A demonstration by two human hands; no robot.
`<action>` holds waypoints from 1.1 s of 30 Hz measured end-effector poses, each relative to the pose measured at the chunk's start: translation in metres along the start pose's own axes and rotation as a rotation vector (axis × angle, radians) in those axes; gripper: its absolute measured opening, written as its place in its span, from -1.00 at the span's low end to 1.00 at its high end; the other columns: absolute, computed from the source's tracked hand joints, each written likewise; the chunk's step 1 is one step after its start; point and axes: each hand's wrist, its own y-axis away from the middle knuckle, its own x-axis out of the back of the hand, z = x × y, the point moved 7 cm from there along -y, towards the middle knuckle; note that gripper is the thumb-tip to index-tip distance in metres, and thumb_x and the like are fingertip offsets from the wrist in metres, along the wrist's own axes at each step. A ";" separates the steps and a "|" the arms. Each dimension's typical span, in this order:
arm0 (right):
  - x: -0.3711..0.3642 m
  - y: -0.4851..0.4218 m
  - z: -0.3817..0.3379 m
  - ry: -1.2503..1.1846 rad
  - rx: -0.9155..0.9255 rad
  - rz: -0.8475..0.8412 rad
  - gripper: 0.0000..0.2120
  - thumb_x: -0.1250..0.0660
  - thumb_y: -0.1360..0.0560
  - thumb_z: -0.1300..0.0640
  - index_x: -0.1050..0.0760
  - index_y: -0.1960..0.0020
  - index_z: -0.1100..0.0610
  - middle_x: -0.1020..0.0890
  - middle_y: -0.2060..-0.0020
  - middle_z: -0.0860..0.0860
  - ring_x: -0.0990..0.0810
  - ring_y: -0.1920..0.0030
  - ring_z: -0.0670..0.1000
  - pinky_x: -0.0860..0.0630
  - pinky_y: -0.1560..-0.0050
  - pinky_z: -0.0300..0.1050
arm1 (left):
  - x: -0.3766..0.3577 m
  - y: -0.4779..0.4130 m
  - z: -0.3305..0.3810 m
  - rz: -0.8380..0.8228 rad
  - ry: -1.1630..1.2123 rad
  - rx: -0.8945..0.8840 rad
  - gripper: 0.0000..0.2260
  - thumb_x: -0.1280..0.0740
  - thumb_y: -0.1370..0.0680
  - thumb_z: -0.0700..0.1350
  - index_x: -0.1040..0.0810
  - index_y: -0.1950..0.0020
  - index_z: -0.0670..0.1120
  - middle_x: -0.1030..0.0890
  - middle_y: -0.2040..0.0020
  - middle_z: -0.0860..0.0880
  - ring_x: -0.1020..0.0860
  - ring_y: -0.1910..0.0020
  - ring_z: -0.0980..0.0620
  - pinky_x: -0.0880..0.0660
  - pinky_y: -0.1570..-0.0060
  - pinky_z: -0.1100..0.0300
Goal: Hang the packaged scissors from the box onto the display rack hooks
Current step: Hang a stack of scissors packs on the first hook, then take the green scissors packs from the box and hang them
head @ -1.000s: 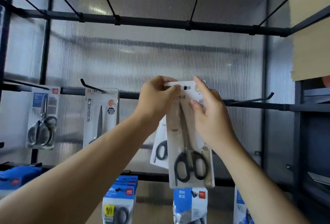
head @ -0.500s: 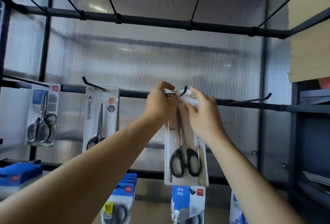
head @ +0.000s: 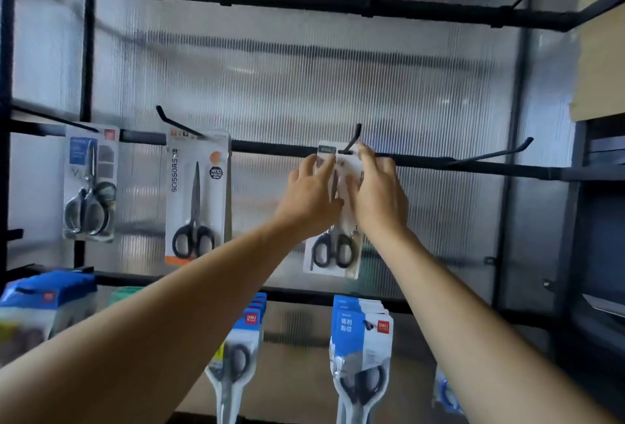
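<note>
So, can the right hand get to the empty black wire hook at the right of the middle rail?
Probably yes. The right hand rests on the white pack of black-handled scissors, and the empty black wire hook juts out just to its right with nothing between them.

L grip (head: 309, 200) & R grip (head: 378, 202) bare, forearms (head: 203, 288) bare too

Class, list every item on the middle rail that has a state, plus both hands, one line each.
White scissors pack: threaded on its hook, hanging upright.
Centre hook: loaded.
Left hand: fingers straight, touching the pack.
Right hand: fingers straight, touching the pack.
Right hook: empty.
SCISSORS pack: hanging.
Leftmost scissors pack: hanging.
</note>
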 end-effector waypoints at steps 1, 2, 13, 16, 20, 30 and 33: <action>-0.002 0.007 0.001 0.051 0.013 -0.004 -0.54 -0.15 -0.64 -0.05 -0.15 -0.51 -0.18 -0.41 -0.27 0.04 -0.52 0.03 0.02 -0.29 0.28 -0.16 | -0.002 0.006 -0.001 0.004 -0.010 -0.008 -0.32 -0.30 -0.58 -0.06 0.01 -0.59 0.03 -0.01 -0.57 -0.08 -0.10 -0.50 -0.16 -0.20 -0.42 0.00; -0.004 0.016 0.001 0.115 0.047 -0.012 -0.47 -0.19 -0.63 -0.04 -0.10 -0.54 -0.15 -0.39 -0.29 0.09 -0.51 -0.05 0.07 -0.34 0.22 -0.14 | -0.003 0.012 -0.002 0.009 -0.027 -0.011 -0.33 -0.28 -0.59 -0.04 0.01 -0.59 0.04 0.01 -0.58 -0.09 -0.08 -0.50 -0.16 -0.20 -0.42 -0.02; -0.045 0.240 0.026 0.242 0.213 -0.129 -0.46 -0.27 -0.55 -0.07 -0.36 -0.46 0.13 -0.43 -0.35 0.21 -0.45 -0.27 0.25 -0.50 -0.12 0.18 | -0.057 0.190 -0.059 -0.029 -0.353 -0.186 -0.37 -0.20 -0.55 0.11 -0.09 -0.57 -0.03 -0.14 -0.55 -0.15 -0.22 -0.44 -0.21 -0.36 -0.29 -0.20; -0.073 0.317 0.029 0.180 0.239 -0.228 -0.51 -0.26 -0.54 -0.05 -0.43 -0.39 0.17 -0.50 -0.29 0.18 -0.51 -0.22 0.22 -0.53 -0.11 0.14 | -0.089 0.260 -0.104 -0.101 -0.381 -0.195 -0.35 -0.10 -0.49 0.15 -0.18 -0.54 -0.07 -0.26 -0.50 -0.18 -0.31 -0.37 -0.24 -0.43 -0.17 -0.20; -0.115 0.419 0.029 0.083 0.254 -0.433 -0.53 -0.21 -0.54 -0.03 -0.44 -0.36 0.19 -0.53 -0.22 0.13 -0.55 -0.15 0.17 -0.53 -0.01 0.03 | -0.134 0.357 -0.168 -0.226 -0.394 -0.203 -0.43 -0.18 -0.52 0.10 -0.26 -0.48 -0.11 -0.36 -0.40 -0.20 -0.39 -0.26 -0.25 -0.48 -0.10 -0.17; -0.207 0.656 0.055 0.161 0.186 -1.141 -0.60 -0.24 -0.57 -0.03 -0.42 -0.34 0.15 -0.50 -0.16 0.12 -0.50 -0.15 0.20 -0.45 0.03 0.04 | -0.241 0.548 -0.278 -0.766 -0.357 -0.157 -0.46 -0.30 -0.52 0.06 -0.30 -0.46 -0.06 -0.38 -0.36 -0.13 -0.40 -0.26 -0.17 -0.49 -0.11 -0.09; -0.222 0.724 0.068 0.170 0.222 -1.487 -0.60 -0.20 -0.61 -0.04 -0.37 -0.35 0.16 -0.44 -0.20 0.12 -0.45 -0.22 0.19 -0.47 -0.07 0.06 | -0.262 0.588 -0.290 -0.892 -0.328 -0.173 -0.51 -0.29 -0.56 0.01 -0.30 -0.46 -0.05 -0.35 -0.37 -0.10 -0.37 -0.31 -0.13 -0.46 -0.17 -0.08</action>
